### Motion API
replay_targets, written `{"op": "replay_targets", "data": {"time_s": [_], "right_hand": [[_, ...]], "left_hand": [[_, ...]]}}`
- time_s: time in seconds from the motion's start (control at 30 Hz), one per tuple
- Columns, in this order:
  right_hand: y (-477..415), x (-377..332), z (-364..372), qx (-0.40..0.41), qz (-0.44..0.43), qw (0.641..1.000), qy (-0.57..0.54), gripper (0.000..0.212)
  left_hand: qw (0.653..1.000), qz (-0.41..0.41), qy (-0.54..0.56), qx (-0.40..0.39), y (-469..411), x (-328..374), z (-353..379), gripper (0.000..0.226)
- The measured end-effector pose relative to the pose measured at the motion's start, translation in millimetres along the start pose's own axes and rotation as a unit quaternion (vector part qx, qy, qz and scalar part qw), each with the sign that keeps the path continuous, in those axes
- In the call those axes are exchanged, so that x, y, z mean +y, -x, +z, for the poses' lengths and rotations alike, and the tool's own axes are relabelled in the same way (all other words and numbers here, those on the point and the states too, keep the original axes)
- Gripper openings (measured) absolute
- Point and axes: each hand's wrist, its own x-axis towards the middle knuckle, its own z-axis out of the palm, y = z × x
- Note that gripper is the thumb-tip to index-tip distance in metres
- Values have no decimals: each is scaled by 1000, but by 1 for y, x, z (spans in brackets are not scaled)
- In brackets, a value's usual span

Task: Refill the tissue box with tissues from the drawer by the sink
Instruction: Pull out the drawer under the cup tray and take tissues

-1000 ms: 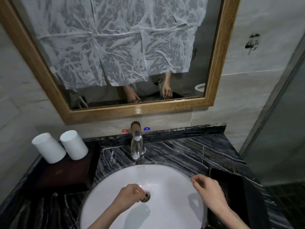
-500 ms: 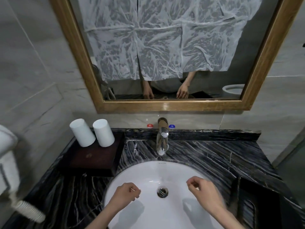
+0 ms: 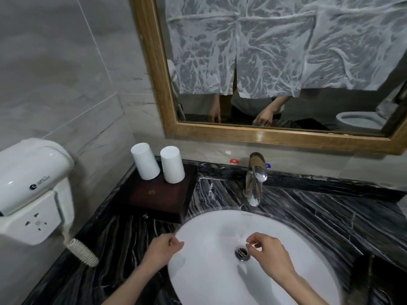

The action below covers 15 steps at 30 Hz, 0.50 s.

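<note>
Both my hands hover over the white sink basin [image 3: 209, 282]. My left hand [image 3: 163, 249] is at the basin's left rim, fingers curled with the thumb against the index finger. My right hand [image 3: 268, 252] is above the drain [image 3: 242, 253], curled the same way. A thin pale sliver shows at its fingertips; I cannot tell what it is. A dark box-like shape [image 3: 372, 274] sits on the counter at the lower right, mostly blurred. No drawer and no tissues are in view.
Two white cups [image 3: 158, 165] stand upside down on a dark wooden tray [image 3: 158, 199] at the back left. A chrome tap [image 3: 255, 179] stands behind the basin. A white wall hair dryer [image 3: 30, 186] with coiled cord hangs left. The paper-covered mirror [image 3: 264, 137] is above.
The view has swung left, bringing the hair dryer into sight. Both hands have shifted left over the basin, the right one now above the drain.
</note>
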Motion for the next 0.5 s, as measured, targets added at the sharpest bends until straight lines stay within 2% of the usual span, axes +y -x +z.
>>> {"op": "replay_targets", "data": {"time_s": [0.2, 0.33, 0.5], "right_hand": [[-17, -29, 22, -13, -31, 999, 27, 17], [-29, -48, 34, -20, -48, 998, 46, 22], [-49, -71, 52, -29, -71, 995, 59, 30]], "left_hand": [[999, -26, 7, 26, -12, -29, -15, 28], [997, -45, 27, 48, -21, -43, -23, 22], [989, -83, 97, 74, -36, -56, -34, 25]]}}
